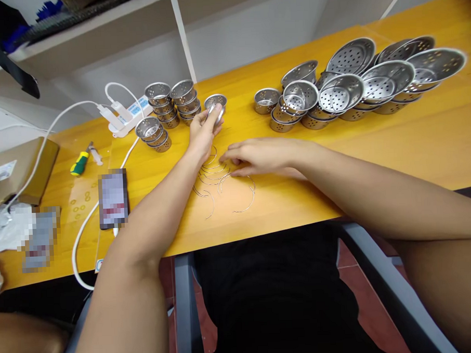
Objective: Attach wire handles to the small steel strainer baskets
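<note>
My left hand [204,130] grips a small perforated metal cup [215,100] by its near side, fingers closed on it. To the right and nearer, my right hand [254,156] hovers low over thin curved wires [242,210] lying on the table, its fingers spread and bent down toward them. Nothing can be seen held in it. Some wires lie between the two hands, partly overlapping. Left of the held cup stand stacks of similar small cups [183,93]. On the right are rows of stacked perforated cups [300,96], some with wide flared rims.
A white power strip [128,117] with plugged cables stands behind a phone [113,200] at the left. A green and yellow screwdriver [80,163], a cardboard box [43,169] and plastic bags [15,228] lie farther left. Part of another person shows at lower left.
</note>
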Action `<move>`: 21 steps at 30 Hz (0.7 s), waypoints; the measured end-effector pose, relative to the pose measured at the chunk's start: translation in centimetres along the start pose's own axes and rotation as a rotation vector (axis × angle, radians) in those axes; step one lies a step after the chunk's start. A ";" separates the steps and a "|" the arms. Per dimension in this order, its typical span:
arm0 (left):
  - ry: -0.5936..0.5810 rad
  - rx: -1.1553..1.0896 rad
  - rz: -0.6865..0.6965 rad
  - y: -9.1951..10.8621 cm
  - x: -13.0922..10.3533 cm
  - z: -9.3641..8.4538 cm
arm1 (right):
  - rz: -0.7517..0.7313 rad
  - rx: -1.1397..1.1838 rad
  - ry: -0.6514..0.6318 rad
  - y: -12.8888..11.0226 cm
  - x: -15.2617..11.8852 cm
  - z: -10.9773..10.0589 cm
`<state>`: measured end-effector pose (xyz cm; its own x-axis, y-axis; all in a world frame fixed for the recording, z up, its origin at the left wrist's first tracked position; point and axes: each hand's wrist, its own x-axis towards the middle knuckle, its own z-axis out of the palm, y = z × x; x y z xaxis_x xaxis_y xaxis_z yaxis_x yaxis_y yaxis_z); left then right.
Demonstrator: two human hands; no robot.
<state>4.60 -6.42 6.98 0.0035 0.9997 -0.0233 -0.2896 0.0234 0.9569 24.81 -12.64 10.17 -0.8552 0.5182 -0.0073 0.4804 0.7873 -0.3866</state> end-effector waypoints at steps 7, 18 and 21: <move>-0.054 -0.054 -0.106 -0.1 -0.5 0.6 | 0.003 -0.076 0.130 0.8 0.8 1.6; -0.113 0.497 0.428 -3.0 4.8 -4.1 | 0.017 -0.052 0.130 -0.8 1.6 1.8; -0.121 0.562 0.459 -2.5 4.1 -3.5 | -0.050 -0.029 0.138 -0.6 1.4 1.8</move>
<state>1.97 -2.42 3.45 0.1147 0.9018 0.4167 0.2473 -0.4322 0.8672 23.02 -12.98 8.72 -0.8442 0.5178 0.1387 0.4453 0.8214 -0.3563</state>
